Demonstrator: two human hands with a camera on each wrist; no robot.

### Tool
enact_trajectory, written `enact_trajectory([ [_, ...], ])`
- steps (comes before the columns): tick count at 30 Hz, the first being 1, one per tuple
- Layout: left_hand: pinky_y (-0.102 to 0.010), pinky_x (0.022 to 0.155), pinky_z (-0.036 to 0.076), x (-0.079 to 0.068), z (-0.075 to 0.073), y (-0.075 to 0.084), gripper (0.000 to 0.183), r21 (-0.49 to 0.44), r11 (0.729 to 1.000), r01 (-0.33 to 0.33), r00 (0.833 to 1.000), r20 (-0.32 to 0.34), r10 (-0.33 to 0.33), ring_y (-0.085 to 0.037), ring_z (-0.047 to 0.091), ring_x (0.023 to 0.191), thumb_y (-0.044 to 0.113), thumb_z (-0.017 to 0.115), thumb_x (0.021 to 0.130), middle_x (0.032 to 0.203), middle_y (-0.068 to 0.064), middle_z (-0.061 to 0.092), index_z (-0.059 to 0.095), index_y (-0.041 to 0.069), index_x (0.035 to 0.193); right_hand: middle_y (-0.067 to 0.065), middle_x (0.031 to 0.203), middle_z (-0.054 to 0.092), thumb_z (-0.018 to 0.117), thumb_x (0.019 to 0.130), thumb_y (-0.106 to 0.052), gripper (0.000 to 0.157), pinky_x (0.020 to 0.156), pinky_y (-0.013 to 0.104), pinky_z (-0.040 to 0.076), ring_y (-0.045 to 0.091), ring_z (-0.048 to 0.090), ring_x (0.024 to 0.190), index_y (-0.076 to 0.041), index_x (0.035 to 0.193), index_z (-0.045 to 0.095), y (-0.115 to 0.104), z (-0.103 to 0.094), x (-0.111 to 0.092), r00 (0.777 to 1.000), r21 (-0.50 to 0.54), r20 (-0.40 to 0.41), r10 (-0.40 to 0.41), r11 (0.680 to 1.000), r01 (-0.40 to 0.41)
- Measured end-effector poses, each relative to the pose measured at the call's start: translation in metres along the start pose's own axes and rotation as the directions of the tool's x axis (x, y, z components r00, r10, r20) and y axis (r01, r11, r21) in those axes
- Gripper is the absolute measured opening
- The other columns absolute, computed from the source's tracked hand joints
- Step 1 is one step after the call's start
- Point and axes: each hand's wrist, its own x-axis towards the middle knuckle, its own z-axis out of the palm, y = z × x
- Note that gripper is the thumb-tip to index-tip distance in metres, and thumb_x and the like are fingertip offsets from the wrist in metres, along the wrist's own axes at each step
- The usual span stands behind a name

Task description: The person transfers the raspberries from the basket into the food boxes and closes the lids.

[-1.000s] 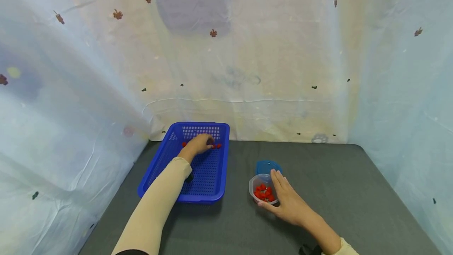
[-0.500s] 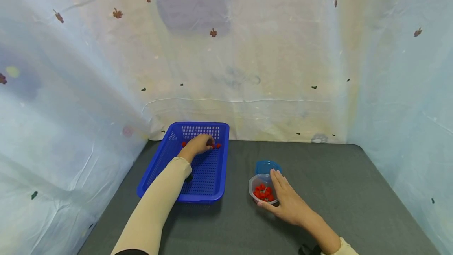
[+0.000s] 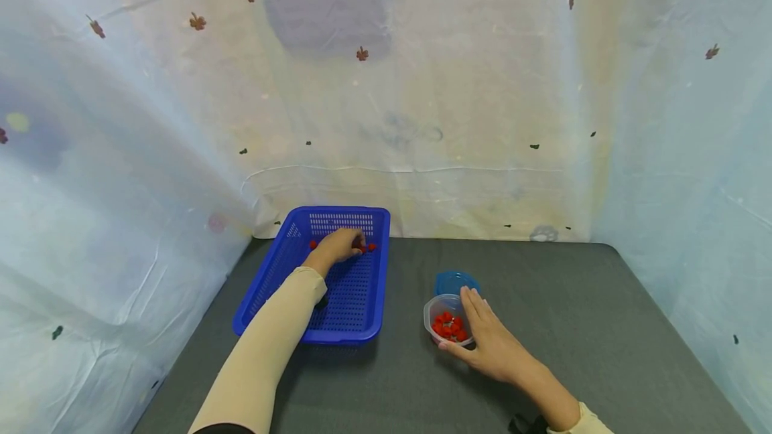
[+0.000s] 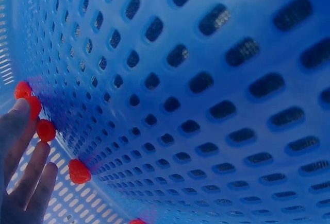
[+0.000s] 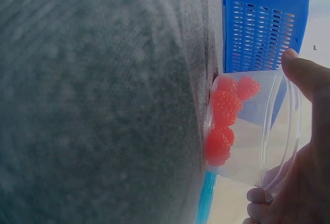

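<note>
In the head view my left hand [image 3: 339, 246] reaches into a blue plastic basket [image 3: 351, 336]. The left wrist view has its thumb and a finger pinching a red raspberry [image 4: 34, 108], with another raspberry [image 4: 22, 89] right behind. Further raspberries, one by the fingertips [image 4: 46, 130] and one lower down [image 4: 79, 171], lie along the basket's far end. My right hand [image 3: 494, 347] holds a clear plastic tub [image 5: 247, 154], thumb at one side of the rim and fingers at the other. Several raspberries [image 5: 225, 103] lie at the tub's bottom.
Just behind the tub lies a blue lid [image 3: 454, 282] on the dark grey table [image 3: 543, 300]. The basket stands to the left of the tub. A pale patterned curtain [image 3: 434, 99] hangs behind the table and along both sides.
Both hands keep their places in the basket and at the tub. The head view has shifted very slightly.
</note>
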Motion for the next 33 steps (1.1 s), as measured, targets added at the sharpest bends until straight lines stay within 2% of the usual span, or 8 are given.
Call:
enact_trajectory([
  [12, -0.049, 0.101, 0.055, 0.0, -0.002, 0.002, 0.009, 0.024, 1.0, -0.007, 1.0, -0.011, 0.008, -0.026, 0.066, 0.102, 0.013, 0.075, 0.103, 0.109, -0.006, 0.073, 0.07, 0.014, 0.11, 0.021, 0.178, 0.015, 0.061, 0.095, -0.078, 0.118, 0.124, 0.069, 0.025, 0.047, 0.015, 0.162, 0.0, 0.171, 0.014, -0.002, -0.005, -0.001, 1.0, -0.006, -0.008, -0.008, 1.0, 0.008],
  [20, -0.048, 0.107, 0.054, 0.006, 0.002, -0.004, 0.019, 0.043, 0.998, -0.035, 0.999, 0.019, 0.034, -0.029, 0.07, 0.116, 0.014, 0.075, 0.103, 0.121, -0.01, 0.076, 0.075, 0.01, 0.122, 0.021, 0.178, 0.014, 0.062, 0.094, -0.078, 0.119, 0.124, 0.069, 0.025, 0.048, 0.015, 0.162, 0.0, 0.171, 0.014, -0.001, -0.003, 0.0, 1.0, -0.001, -0.004, -0.006, 1.0, 0.006],
  [25, -0.051, 0.108, 0.053, 0.005, 0.003, -0.008, 0.02, 0.036, 0.998, -0.053, 0.998, 0.022, 0.052, -0.031, 0.069, 0.12, 0.014, 0.073, 0.104, 0.124, -0.011, 0.076, 0.077, 0.008, 0.122, 0.021, 0.177, 0.015, 0.062, 0.094, -0.078, 0.119, 0.125, 0.068, 0.025, 0.047, 0.015, 0.162, 0.0, 0.17, 0.015, -0.002, -0.003, 0.0, 1.0, -0.002, -0.004, -0.006, 1.0, 0.006],
  [33, -0.05, 0.104, 0.054, 0.005, -0.009, -0.006, 0.013, -0.007, 0.999, -0.05, 0.998, -0.023, 0.05, -0.026, 0.07, 0.112, 0.019, 0.072, 0.105, 0.117, -0.006, 0.076, 0.079, 0.013, 0.115, 0.021, 0.178, 0.014, 0.062, 0.094, -0.079, 0.119, 0.125, 0.068, 0.025, 0.047, 0.015, 0.162, -0.001, 0.171, 0.014, -0.003, -0.004, -0.001, 1.0, -0.002, -0.003, 0.001, 1.0, -0.001],
])
